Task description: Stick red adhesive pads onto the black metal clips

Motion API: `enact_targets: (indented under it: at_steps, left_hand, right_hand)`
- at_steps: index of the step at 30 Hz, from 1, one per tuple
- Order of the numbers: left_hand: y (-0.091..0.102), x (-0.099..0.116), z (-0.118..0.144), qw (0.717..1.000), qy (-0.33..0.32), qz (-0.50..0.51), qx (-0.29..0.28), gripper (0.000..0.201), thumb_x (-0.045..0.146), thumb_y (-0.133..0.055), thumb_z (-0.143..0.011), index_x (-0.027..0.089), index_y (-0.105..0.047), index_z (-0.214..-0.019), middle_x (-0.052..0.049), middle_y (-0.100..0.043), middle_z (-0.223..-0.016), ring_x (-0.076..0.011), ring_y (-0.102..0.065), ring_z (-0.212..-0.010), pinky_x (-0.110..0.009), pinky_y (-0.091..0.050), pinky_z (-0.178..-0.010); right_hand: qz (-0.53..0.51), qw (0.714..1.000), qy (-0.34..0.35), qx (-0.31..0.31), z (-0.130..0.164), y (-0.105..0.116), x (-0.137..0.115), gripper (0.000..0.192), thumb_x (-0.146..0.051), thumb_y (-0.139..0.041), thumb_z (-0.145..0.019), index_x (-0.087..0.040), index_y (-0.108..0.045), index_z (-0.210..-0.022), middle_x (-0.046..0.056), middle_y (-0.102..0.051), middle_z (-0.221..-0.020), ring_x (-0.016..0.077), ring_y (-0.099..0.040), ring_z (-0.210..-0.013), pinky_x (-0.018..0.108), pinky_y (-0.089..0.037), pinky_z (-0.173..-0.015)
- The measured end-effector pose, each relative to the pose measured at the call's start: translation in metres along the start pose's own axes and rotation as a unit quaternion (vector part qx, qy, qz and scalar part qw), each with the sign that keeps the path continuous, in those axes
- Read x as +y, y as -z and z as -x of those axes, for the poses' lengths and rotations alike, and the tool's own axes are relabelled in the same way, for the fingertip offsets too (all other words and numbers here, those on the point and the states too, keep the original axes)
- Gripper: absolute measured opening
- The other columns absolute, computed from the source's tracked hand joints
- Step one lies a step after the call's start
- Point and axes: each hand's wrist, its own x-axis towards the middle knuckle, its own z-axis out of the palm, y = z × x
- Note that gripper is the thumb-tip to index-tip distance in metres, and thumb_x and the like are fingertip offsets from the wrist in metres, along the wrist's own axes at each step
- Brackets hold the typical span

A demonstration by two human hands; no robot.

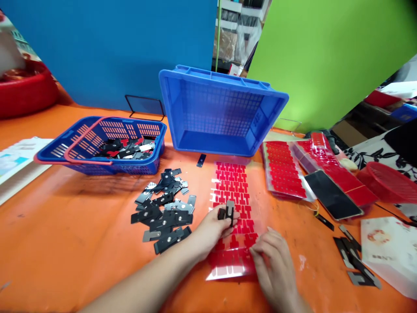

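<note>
My left hand (213, 228) holds a small black and grey metal piece (228, 211) upright above a clear sheet of red T-shaped stickers (232, 191) lying on the orange table. My right hand (275, 261) rests on the near end of that sheet, fingertips pinching at a red sticker (250, 252). A loose pile of black and grey metal pieces (164, 211) lies just left of my left hand.
A blue basket (65, 152) with red handles holds more pieces at left. A large blue crate (224, 111) stands tipped behind the sheet. Stacked red sticker sheets (285, 171), a phone (332, 195), a red basket (387, 182) and a few finished pieces (353, 256) lie right.
</note>
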Motion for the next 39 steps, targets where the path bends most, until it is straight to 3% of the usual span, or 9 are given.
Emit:
enact_targets:
  at_steps: [4,8,11,15,24,32,39]
  left_hand:
    - [0.003,0.000,0.000,1.000,-0.007,0.017,-0.012,0.024,0.012,-0.058,-0.069,0.016,-0.054,-0.092,-0.011,-0.058,-0.106,-0.0178,-0.057,-0.093,-0.030,-0.043,-0.081]
    - [0.004,0.002,0.000,0.998,-0.015,0.048,-0.027,0.028,0.014,-0.061,-0.067,0.016,-0.054,-0.094,-0.009,-0.061,-0.092,-0.0158,-0.059,-0.083,-0.028,-0.043,-0.075]
    - [0.004,0.003,0.000,0.998,-0.015,0.055,-0.033,0.027,0.014,-0.061,-0.067,0.016,-0.054,-0.093,-0.004,-0.060,-0.078,-0.0114,-0.057,-0.070,-0.025,-0.043,-0.069]
    - [0.003,0.004,0.000,0.997,-0.015,0.062,-0.033,0.029,0.013,-0.061,-0.066,0.018,-0.055,-0.094,-0.001,-0.056,-0.077,-0.0092,-0.054,-0.068,-0.024,-0.042,-0.068]
    - [0.003,0.006,-0.001,0.998,0.002,0.055,-0.027,0.026,0.015,-0.060,-0.066,0.018,-0.055,-0.091,0.000,-0.051,-0.076,-0.0095,-0.052,-0.071,-0.026,-0.042,-0.071]
    - [0.004,0.005,-0.002,0.998,0.001,0.057,-0.030,0.027,0.015,-0.059,-0.067,0.019,-0.055,-0.093,0.000,-0.050,-0.073,-0.0091,-0.052,-0.067,-0.027,-0.043,-0.071]
    - [0.006,0.004,-0.002,0.998,-0.001,0.065,-0.025,0.027,0.014,-0.059,-0.067,0.019,-0.055,-0.094,-0.002,-0.053,-0.083,-0.0118,-0.054,-0.079,-0.030,-0.043,-0.079]
  right_hand:
    - [-0.145,0.984,-0.101,-0.002,-0.039,0.008,0.001,0.012,-0.018,-0.051,-0.078,-0.023,-0.047,-0.088,0.005,-0.052,-0.093,0.0195,-0.050,-0.092,0.038,-0.040,-0.081]
    - [-0.231,0.958,-0.162,-0.050,-0.077,-0.010,0.009,0.010,-0.022,-0.053,-0.077,-0.023,-0.048,-0.086,0.001,-0.053,-0.084,0.0167,-0.053,-0.082,0.033,-0.043,-0.076]
    - [-0.284,0.934,-0.200,-0.083,-0.085,-0.031,0.015,0.011,-0.024,-0.053,-0.077,-0.022,-0.048,-0.086,0.001,-0.053,-0.082,0.0152,-0.054,-0.076,0.028,-0.047,-0.066]
    - [-0.330,0.907,-0.234,-0.115,-0.078,-0.045,0.019,0.013,-0.027,-0.052,-0.077,-0.022,-0.046,-0.088,0.001,-0.052,-0.083,0.0141,-0.054,-0.070,0.024,-0.048,-0.053]
    - [-0.246,0.941,-0.195,-0.127,-0.076,-0.044,0.022,0.011,-0.020,-0.051,-0.077,-0.022,-0.049,-0.088,0.002,-0.055,-0.086,0.0163,-0.054,-0.081,0.032,-0.044,-0.076]
    - [-0.228,0.950,-0.173,-0.128,-0.075,-0.043,0.021,0.009,-0.020,-0.049,-0.078,-0.022,-0.049,-0.087,0.002,-0.054,-0.085,0.0165,-0.052,-0.081,0.032,-0.042,-0.075]
    - [-0.231,0.951,-0.167,-0.117,-0.073,-0.046,0.022,0.009,-0.020,-0.050,-0.078,-0.022,-0.048,-0.086,0.001,-0.052,-0.084,0.0163,-0.051,-0.081,0.032,-0.042,-0.074]
